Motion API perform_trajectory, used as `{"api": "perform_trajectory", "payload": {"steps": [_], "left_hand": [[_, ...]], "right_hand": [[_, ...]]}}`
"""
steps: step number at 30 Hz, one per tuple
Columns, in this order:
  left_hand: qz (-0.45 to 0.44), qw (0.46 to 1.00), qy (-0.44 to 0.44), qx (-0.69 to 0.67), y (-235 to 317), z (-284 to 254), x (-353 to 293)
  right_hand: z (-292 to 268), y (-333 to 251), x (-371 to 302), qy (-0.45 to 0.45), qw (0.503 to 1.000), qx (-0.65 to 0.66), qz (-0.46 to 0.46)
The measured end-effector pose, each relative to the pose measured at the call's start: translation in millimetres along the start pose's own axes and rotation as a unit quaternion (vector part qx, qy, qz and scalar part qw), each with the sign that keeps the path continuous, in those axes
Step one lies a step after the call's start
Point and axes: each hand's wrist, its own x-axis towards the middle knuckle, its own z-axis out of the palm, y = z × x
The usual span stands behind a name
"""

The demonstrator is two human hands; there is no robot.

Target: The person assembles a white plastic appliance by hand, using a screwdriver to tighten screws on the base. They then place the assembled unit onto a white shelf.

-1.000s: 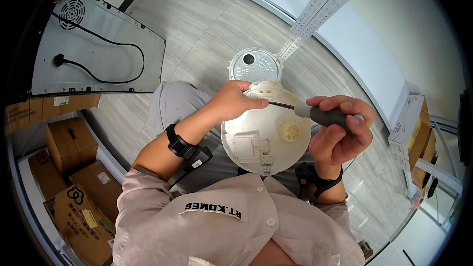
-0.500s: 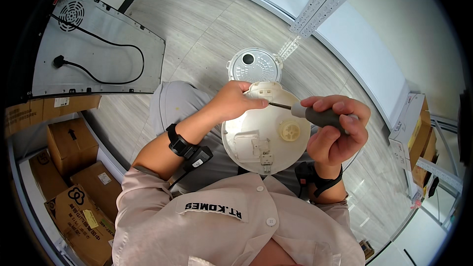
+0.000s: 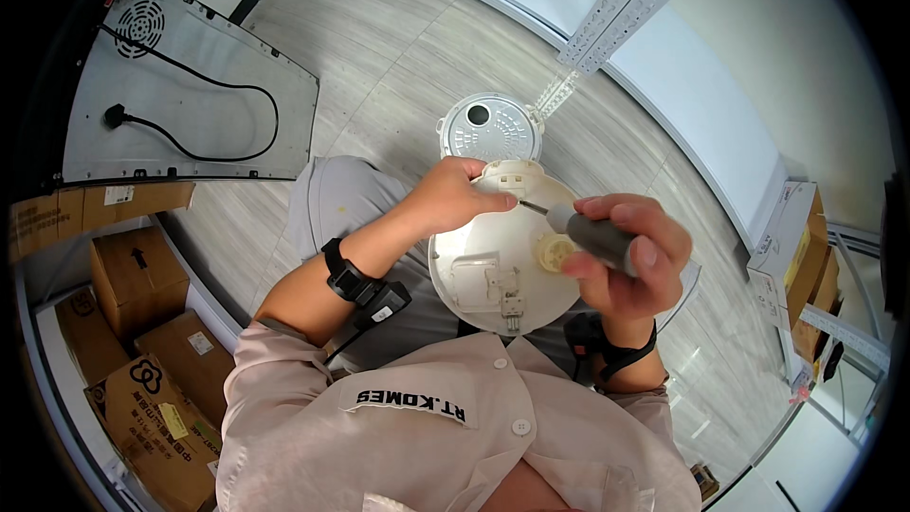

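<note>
My left hand [image 3: 450, 199] grips the far rim of a round white plastic lid shell [image 3: 517, 245], its thumb resting inside near a small latch area. In my right hand [image 3: 654, 270] is a screwdriver [image 3: 602, 239] with a grey handle, slanting down to the left. The tip of its shaft meets the lid close to my left thumb; whatever it touches there is too small to make out. Inside the shell are a yellowish round cap [image 3: 553, 252], partly behind my fingers, and a rectangular moulded piece with a small metal hinge part [image 3: 513, 307].
Beyond the lid is a round silvery metal disc [image 3: 495, 139] with a dark round spot. To the left stands a metal appliance casing [image 3: 218, 118] with a black power cord. Cardboard boxes [image 3: 142, 280] fill the lower left; an open carton [image 3: 791, 275] is at right.
My right hand and the screwdriver handle have shifted left and slightly down, so the shaft slants more steeply. The left hand keeps its place on the lid.
</note>
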Motion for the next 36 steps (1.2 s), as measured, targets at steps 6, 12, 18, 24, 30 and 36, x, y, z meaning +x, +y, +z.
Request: {"api": "perform_trajectory", "payload": {"steps": [6, 12, 18, 24, 30, 36], "left_hand": [[-0.005, 1.0, 0.006, 0.02, 0.4, -0.3, 0.4], [-0.009, 1.0, 0.019, 0.013, -5.8, -2.5, 1.5], [-0.002, 0.998, 0.009, 0.057, -12.9, -4.5, 7.3], [-0.019, 0.998, 0.007, 0.062, -9.6, -4.2, 5.5], [-0.023, 0.997, -0.019, 0.069, -26.6, -8.5, 12.4], [-0.024, 0.996, -0.06, 0.068, -5.5, -3.1, 3.1]], "right_hand": [[-0.7, -11.7, 11.9, -0.08, 0.996, -0.034, 0.004], [-9.7, -24.1, 29.5, -0.094, 0.986, -0.018, 0.138], [-16.2, -13.5, 34.1, -0.126, 0.972, -0.176, 0.087], [-19.6, -25.3, 47.2, -0.189, 0.914, -0.302, 0.195], [-31.4, -50.1, 70.7, -0.259, 0.909, -0.225, 0.234], [-29.1, -41.7, 69.4, -0.293, 0.926, -0.218, 0.092]]}}
